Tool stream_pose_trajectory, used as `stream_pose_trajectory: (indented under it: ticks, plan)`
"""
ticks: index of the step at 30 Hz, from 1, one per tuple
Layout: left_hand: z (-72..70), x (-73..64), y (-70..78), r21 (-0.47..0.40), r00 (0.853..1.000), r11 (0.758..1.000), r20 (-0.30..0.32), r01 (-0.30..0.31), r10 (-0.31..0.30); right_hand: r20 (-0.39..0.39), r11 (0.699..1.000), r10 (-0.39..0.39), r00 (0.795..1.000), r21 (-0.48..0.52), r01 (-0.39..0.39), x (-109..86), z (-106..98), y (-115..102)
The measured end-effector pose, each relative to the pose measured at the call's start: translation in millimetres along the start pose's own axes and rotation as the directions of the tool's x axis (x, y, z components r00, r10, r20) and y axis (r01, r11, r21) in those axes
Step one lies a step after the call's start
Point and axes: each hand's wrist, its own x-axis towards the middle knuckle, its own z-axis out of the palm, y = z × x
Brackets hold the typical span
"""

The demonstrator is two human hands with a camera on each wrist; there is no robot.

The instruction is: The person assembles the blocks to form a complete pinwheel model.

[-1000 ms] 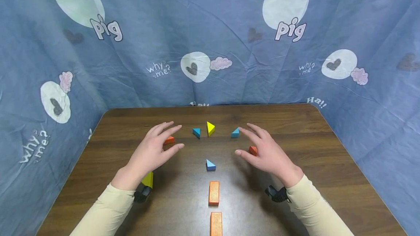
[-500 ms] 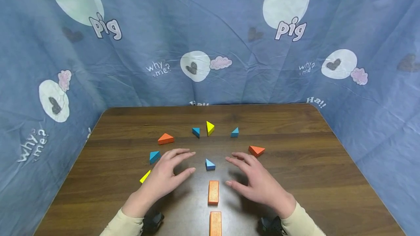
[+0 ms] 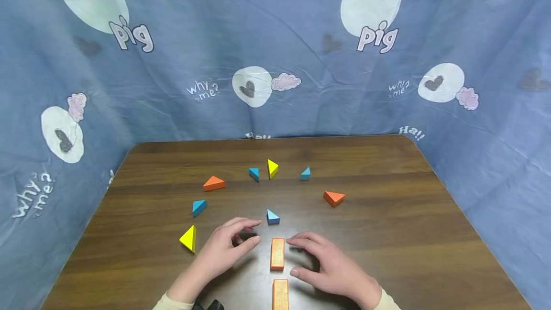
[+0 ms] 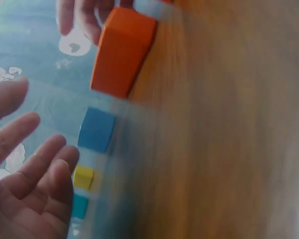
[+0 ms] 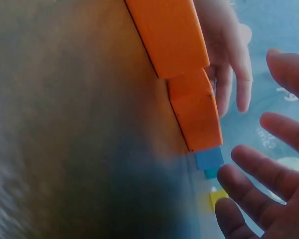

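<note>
Two orange rectangular blocks lie one behind the other at the table's near middle: the farther orange block (image 3: 277, 254) and the nearer orange block (image 3: 281, 294). My left hand (image 3: 221, 248) hovers left of the farther block, fingers relaxed, holding nothing. On the other side my right hand (image 3: 329, 264) is spread near the same block, also with nothing in it. A gap shows between each hand and the block. Just beyond lies a light blue triangular block (image 3: 273, 217). In the right wrist view both orange blocks (image 5: 195, 112) stand beside the loosely spread fingers (image 5: 284, 132).
Around the wooden table (image 3: 409, 233) lie more triangular blocks: yellow (image 3: 188, 239), blue (image 3: 199, 207) and orange (image 3: 214, 183) at left, blue (image 3: 254, 174), yellow (image 3: 272, 169) and blue (image 3: 305, 173) at the back, orange (image 3: 334, 198) at right. A patterned blue cloth (image 3: 275, 37) hangs behind.
Both hands have drawn back toward the near edge, from over the far blocks to either side of the orange rectangular blocks. The left-hand triangles are uncovered. The blocks look unmoved.
</note>
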Motion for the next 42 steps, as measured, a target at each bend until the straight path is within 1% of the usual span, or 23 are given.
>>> stream_pose_trajectory:
  ticks: [2, 5, 8, 10, 13, 16, 18, 19, 24, 25, 27, 29, 30, 34, 36, 37, 42]
  plan:
    - [2.8, -0.7, -1.5, -0.037, 1.0, 0.999, 0.015, 0.025, -0.025, 0.006, 0.999, -0.031, 1.0, 0.025, 0.031, -0.7, 5.1, 1.4]
    - [7.2, -0.8, -3.9, -0.077, 0.997, 0.995, 0.053, 0.06, -0.056, 0.007, 0.993, -0.069, 0.998, 0.098, 0.068, -1.4, 10.7, 2.3]
    - [12.2, -0.4, -6.3, -0.08, 0.995, 0.995, 0.079, 0.06, -0.053, 0.007, 0.982, -0.109, 0.994, 0.154, 0.107, -1.5, 16.0, 1.5]
    - [16.4, -0.4, -7.5, -0.083, 0.996, 0.996, 0.09, 0.031, -0.023, 0.016, 0.978, -0.13, 0.991, 0.169, 0.125, -3.0, 18.9, -0.4]
    - [23.3, -0.7, -7.7, -0.072, 0.994, 0.996, 0.093, -0.048, 0.055, 0.051, 0.976, -0.11, 0.993, 0.196, 0.098, -6.0, 20.4, -4.2]
    - [28.4, -1.2, -6.1, -0.064, 0.99, 0.992, 0.081, -0.113, 0.118, 0.088, 0.976, -0.072, 0.993, 0.212, 0.052, -8.7, 19.0, -7.3]
    - [30.1, -1.6, -4.7, -0.056, 0.988, 0.989, 0.071, -0.134, 0.138, 0.107, 0.974, -0.065, 0.992, 0.222, 0.04, -8.9, 17.8, -8.0]
    - [30.6, -1.8, -4.2, -0.051, 0.988, 0.989, 0.066, -0.138, 0.142, 0.112, 0.974, -0.074, 0.991, 0.221, 0.048, -8.8, 17.3, -8.1]
    - [32.3, -1.7, -3.4, -0.009, 0.989, 0.992, 0.075, -0.13, 0.13, 0.154, 0.971, -0.064, 0.986, 0.237, 0.026, -8.3, 16.0, -7.9]
    - [32.9, -1.5, -3.4, 0.001, 0.989, 0.992, 0.079, -0.128, 0.127, 0.152, 0.971, -0.079, 0.985, 0.235, 0.042, -8.2, 16.0, -7.2]
    - [34.2, -0.8, -2.7, 0.013, 0.988, 0.992, 0.091, -0.125, 0.123, 0.158, 0.971, -0.084, 0.984, 0.236, 0.045, -8.8, 15.9, -6.7]
    - [35.4, 0.0, -2.3, 0.021, 0.988, 0.992, 0.098, -0.122, 0.12, 0.147, 0.972, -0.119, 0.982, 0.217, 0.085, -9.1, 16.2, -5.4]
    - [35.8, 0.4, -2.1, 0.022, 0.988, 0.993, 0.099, -0.12, 0.117, 0.147, 0.973, -0.122, 0.982, 0.211, 0.089, -9.2, 16.4, -5.0]
    - [36.6, 1.3, -2.6, 0.027, 0.993, 0.995, 0.074, -0.093, 0.091, 0.144, 0.979, -0.128, 0.981, 0.176, 0.102, -9.0, 17.8, -4.4]
    - [36.9, 1.0, -3.2, 0.035, 0.996, 0.997, 0.059, -0.075, 0.073, 0.15, 0.982, -0.119, 0.982, 0.166, 0.093, -8.8, 18.3, -4.9]
    - [37.0, 0.8, -3.5, 0.042, 0.997, 0.997, 0.053, -0.066, 0.064, 0.148, 0.982, -0.127, 0.981, 0.16, 0.103, -8.7, 18.5, -5.0]
    - [37.1, -1.3, -3.5, 0.066, 0.999, 0.997, 0.039, -0.025, 0.023, 0.161, 0.982, -0.128, 0.979, 0.156, 0.103, -9.1, 19.4, -7.0]
